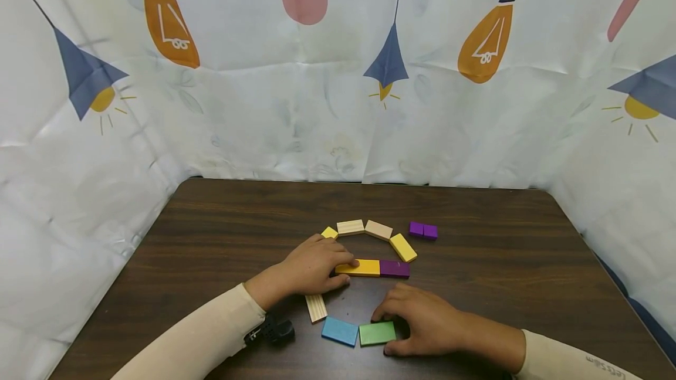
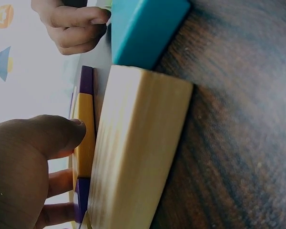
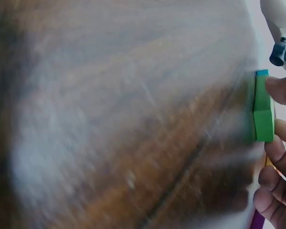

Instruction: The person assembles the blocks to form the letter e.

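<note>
My left hand (image 1: 314, 265) is over the left part of a straight row of blocks. Its thumb is at the front side of a yellow block (image 1: 367, 268) and its forefinger lies over the top, pinching it. A purple block (image 1: 395, 269) adjoins on the right; another purple block (image 2: 82, 193) shows by my fingers in the left wrist view. Nearer the front, my right hand (image 1: 422, 321) grips a green block (image 1: 377, 333) by its right part, thumb in front and forefinger behind. A blue block (image 1: 340, 331) sits at its left end, then a plain wooden block (image 1: 316, 308).
Behind the row, plain wooden blocks (image 1: 351, 227) and yellow blocks (image 1: 403, 247) curve in an arc. Two small purple blocks (image 1: 423, 230) lie apart at the right. All lie on a dark brown table (image 1: 491, 239), with a printed white sheet (image 1: 301, 116) around it.
</note>
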### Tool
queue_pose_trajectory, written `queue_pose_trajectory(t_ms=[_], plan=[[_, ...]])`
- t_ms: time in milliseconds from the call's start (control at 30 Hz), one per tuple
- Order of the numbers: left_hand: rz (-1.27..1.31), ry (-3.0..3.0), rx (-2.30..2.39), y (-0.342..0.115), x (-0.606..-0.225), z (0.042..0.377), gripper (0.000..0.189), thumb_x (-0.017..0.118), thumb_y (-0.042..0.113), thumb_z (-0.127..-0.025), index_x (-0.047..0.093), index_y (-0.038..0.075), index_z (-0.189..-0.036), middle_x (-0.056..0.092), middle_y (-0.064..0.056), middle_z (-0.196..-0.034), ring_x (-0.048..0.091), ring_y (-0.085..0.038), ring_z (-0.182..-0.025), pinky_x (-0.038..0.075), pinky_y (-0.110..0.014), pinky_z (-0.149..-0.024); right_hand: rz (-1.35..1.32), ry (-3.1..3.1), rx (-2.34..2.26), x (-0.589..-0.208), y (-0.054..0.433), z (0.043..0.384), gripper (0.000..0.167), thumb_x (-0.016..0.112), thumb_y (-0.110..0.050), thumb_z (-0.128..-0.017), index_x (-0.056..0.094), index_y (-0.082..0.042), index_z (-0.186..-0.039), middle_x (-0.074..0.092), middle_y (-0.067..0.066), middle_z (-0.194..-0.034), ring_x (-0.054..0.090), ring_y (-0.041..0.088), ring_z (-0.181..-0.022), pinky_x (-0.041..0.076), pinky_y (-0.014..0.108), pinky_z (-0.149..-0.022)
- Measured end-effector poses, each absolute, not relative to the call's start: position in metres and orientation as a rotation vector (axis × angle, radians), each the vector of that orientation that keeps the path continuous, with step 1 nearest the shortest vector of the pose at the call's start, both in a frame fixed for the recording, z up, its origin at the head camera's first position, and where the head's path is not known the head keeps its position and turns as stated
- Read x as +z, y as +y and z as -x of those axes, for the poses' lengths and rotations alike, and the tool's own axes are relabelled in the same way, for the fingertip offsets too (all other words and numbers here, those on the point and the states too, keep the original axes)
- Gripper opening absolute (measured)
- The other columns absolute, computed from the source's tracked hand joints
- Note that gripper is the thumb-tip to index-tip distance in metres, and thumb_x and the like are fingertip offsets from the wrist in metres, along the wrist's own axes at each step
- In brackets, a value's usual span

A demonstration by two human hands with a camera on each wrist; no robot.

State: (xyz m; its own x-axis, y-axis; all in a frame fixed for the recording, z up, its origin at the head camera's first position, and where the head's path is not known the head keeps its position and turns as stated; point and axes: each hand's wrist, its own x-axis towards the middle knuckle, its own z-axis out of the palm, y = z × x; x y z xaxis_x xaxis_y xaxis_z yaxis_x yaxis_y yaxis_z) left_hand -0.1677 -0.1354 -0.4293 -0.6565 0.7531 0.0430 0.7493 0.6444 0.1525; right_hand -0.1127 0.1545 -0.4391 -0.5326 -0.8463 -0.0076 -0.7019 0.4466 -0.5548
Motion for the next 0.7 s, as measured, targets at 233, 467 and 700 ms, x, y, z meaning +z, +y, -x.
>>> queue_pose_trajectory(t_ms=[233, 467, 700], plan=[[-1.283, 2.827, 0.242, -0.136, -0.429, 0.168, 0.032, 0.067, 0.042, -0.099, 0.071, 0.027, -0.127, 0.068, 0.008, -0.122, 0.060, -0.014, -0.118, 0.044, -0.045, -0.099, 1.311, 2.505, -0.752, -0.431, 0.160, 0.125, 0.039, 0.077, -0.048, -0.090, 0.068, -0.028, -0.122, 0.060, -0.015, -0.111, 0.052, 0.001, -0.099, 0.050, 0.026, -0.082], [-1.284, 2.823, 0.246, -0.135, -0.428, 0.167, 0.032, 0.067, 0.042, -0.099, 0.071, 0.027, -0.127, 0.068, 0.008, -0.122, 0.060, -0.014, -0.117, 0.044, -0.045, -0.099, 1.202, 2.640, -0.695, -0.427, 0.171, 0.147, 0.040, 0.082, -0.041, -0.087, 0.070, -0.025, -0.121, 0.063, -0.017, -0.113, 0.053, 0.004, -0.103, 0.051, 0.033, -0.087], [-1.281, 2.818, 0.242, -0.135, -0.427, 0.166, 0.032, 0.067, 0.042, -0.099, 0.071, 0.027, -0.127, 0.068, 0.008, -0.123, 0.060, -0.015, -0.118, 0.043, -0.045, -0.099, 1.135, 2.777, -0.675, -0.425, 0.184, 0.173, 0.042, 0.085, -0.037, -0.085, 0.072, -0.020, -0.121, 0.065, -0.012, -0.108, 0.054, 0.010, -0.104, 0.052, 0.038, -0.087]])
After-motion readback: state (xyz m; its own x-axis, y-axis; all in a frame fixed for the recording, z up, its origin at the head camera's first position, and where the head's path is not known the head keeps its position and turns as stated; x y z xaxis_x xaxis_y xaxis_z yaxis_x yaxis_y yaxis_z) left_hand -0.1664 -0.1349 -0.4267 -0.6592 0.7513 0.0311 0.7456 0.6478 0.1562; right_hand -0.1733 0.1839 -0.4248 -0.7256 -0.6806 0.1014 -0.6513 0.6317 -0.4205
